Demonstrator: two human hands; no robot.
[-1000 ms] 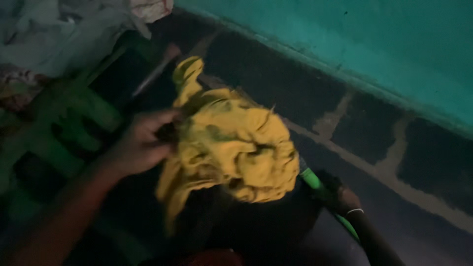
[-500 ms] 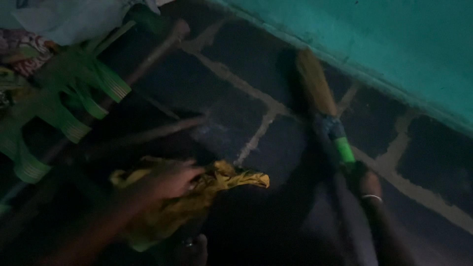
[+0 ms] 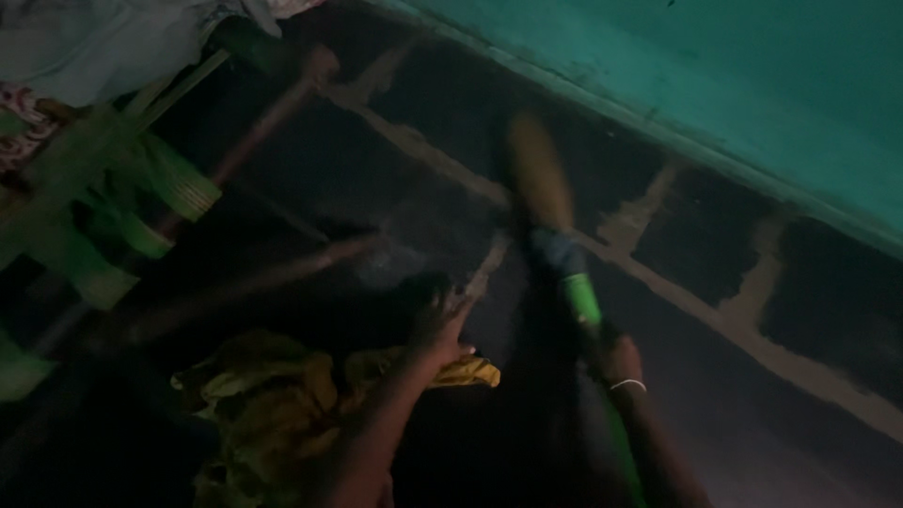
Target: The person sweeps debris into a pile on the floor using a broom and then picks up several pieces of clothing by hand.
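Since half a second ago the left hand (image 3: 440, 325) has lifted off the crumpled yellow cloth (image 3: 282, 395), which now lies bunched on the dark tiled floor (image 3: 696, 245) beneath the left forearm, its folds smudged with dark marks. The left fingers are spread open, holding nothing. The right hand (image 3: 616, 357), fingers closed round the green handle, has swung the straw-bristled broom (image 3: 546, 188) leftward; its blurred tan bristles point toward the teal wall (image 3: 752, 85). A green plastic chair (image 3: 103, 207) stands at left.
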